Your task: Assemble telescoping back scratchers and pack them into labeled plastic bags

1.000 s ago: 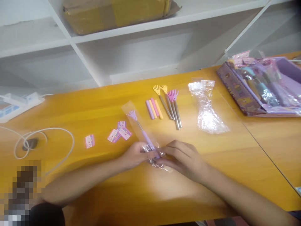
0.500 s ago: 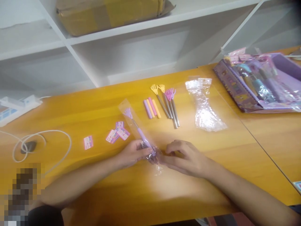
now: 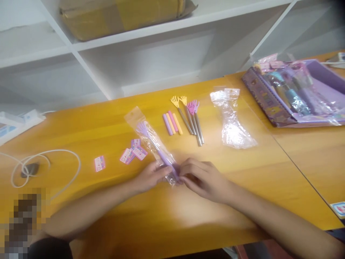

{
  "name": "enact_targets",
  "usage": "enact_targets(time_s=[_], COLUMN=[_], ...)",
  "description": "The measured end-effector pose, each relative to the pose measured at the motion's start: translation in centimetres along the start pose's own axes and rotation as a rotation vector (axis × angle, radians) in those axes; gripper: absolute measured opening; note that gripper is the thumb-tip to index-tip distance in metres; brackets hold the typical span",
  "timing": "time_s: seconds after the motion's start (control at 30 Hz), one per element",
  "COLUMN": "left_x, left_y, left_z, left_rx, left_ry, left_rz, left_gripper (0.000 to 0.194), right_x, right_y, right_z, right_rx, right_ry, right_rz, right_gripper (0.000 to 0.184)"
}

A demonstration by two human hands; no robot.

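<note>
A purple back scratcher [image 3: 163, 157] with a small hand-shaped head lies inside a clear plastic bag [image 3: 134, 116], tilted away to the upper left. My left hand [image 3: 151, 177] is closed around the bagged handle, thumb on top. At the handle's lower end, my right hand [image 3: 203, 178] pinches the bag's edge with bent fingers. Beyond my hands lie several back scratcher rods [image 3: 198, 126] with yellow and pink hand-shaped heads. Beside them sit several purple, yellow and pink handle sleeves [image 3: 172, 124]. Small printed cards [image 3: 134, 151] are left of the bag, one card [image 3: 99, 163] apart.
A stack of clear bags [image 3: 235, 126] lies right of the rods. At the far right stands a purple display box [image 3: 266, 99] of bagged back scratchers. A white cable [image 3: 78, 163] and power strip [image 3: 24, 124] are at left. White shelves [image 3: 151, 64] with a carton [image 3: 121, 16] border the back.
The bag now reaches further along the scratcher, past its head, with its holed flap showing at the top. My right hand has come back to the handle's end. The view has shifted slightly.
</note>
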State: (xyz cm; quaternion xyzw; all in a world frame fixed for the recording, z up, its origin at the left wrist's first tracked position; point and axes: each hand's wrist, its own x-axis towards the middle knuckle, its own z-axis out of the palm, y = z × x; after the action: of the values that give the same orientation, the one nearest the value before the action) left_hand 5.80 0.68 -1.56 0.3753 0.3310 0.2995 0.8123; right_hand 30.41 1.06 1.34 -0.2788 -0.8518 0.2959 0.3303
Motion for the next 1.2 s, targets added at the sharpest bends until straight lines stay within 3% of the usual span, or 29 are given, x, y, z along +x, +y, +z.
enact_targets(time_s=[0.17, 0.43, 0.6, 0.87, 1.2], left_x=[-0.1, -0.1, -0.1, 0.0, -0.1], left_y=[0.2, 0.8, 0.6, 0.6, 1.0], left_z=[-0.2, 0.1, 0.2, 0.0, 1.4], left_rx=[0.102, 0.277, 0.166, 0.098, 0.155], left_ry=[-0.093, -0.02, -0.055, -0.126, -0.1], left_rz=[0.045, 0.035, -0.033, -0.007, 0.053], left_gripper=[0.044, 0.043, 0.039, 0.046, 0.025], right_x=[-0.1, -0.1, -0.1, 0.1, -0.1], right_y=[0.1, 0.1, 0.2, 0.0, 0.0], right_z=[0.3, 0.4, 0.7, 1.0, 1.4], right_rx=[0.043, 0.087, 0.123, 0.115, 0.115], right_ry=[0.067, 0.062, 0.09, 0.126, 0.123], right_rz=[0.067, 0.102, 0.133, 0.132, 0.183], right_gripper=[0.005, 0.007, 0.014, 0.019, 0.02])
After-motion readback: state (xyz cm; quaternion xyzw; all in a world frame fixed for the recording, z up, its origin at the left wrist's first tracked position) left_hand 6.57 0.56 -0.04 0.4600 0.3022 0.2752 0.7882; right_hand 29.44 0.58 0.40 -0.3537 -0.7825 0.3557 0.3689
